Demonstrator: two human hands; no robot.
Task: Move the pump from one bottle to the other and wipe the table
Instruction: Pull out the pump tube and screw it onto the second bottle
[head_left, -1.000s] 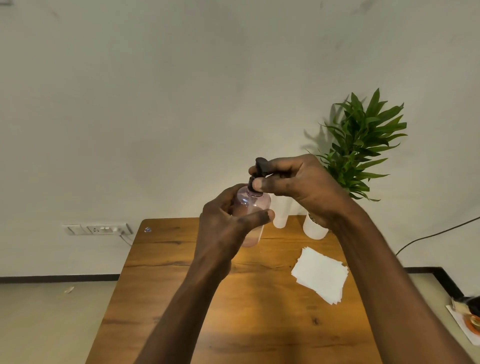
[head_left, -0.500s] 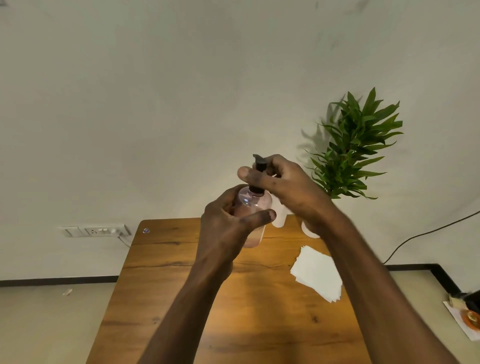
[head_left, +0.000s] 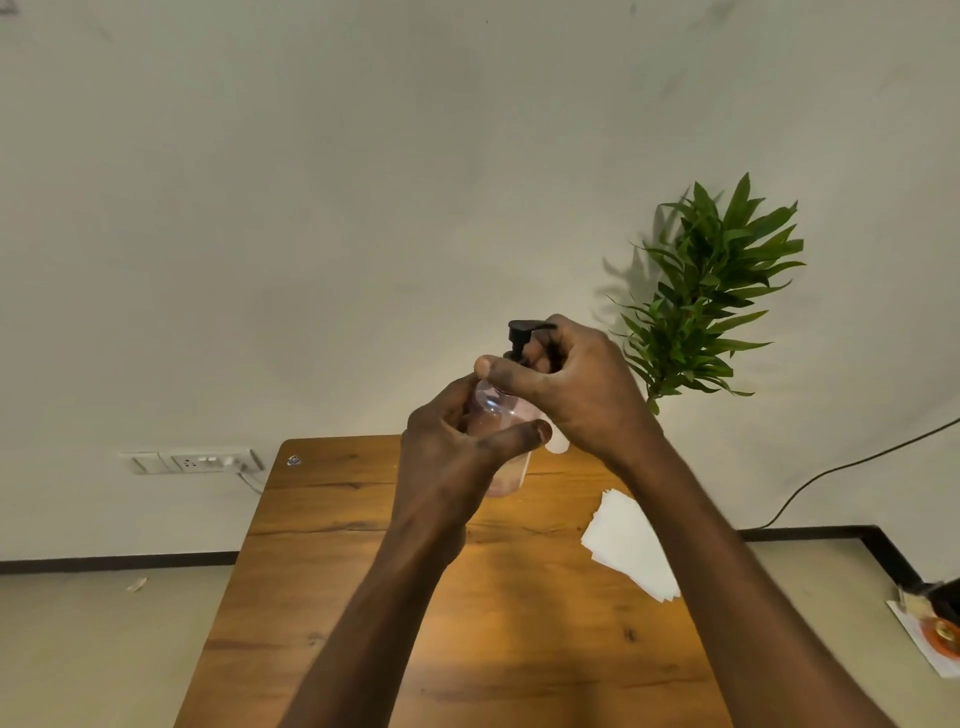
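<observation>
Left hand (head_left: 447, 457) wraps around the pink bottle (head_left: 498, 431), held up above the table's (head_left: 337, 545) far edge. Right hand (head_left: 571, 395) pinches the black pump (head_left: 522, 338) at the bottle's neck. White wipes (head_left: 623, 545) lie by the table's right edge.

Perhaps an office; wooden table (head_left: 363, 571), wall sockets (head_left: 192, 461), potted plant (head_left: 711, 291).

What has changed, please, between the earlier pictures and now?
The right hand has turned around the black plastic pump, whose head now shows above the fingers. The left hand still grips the clear pink bottle; the white paper stack hasn't moved.
</observation>
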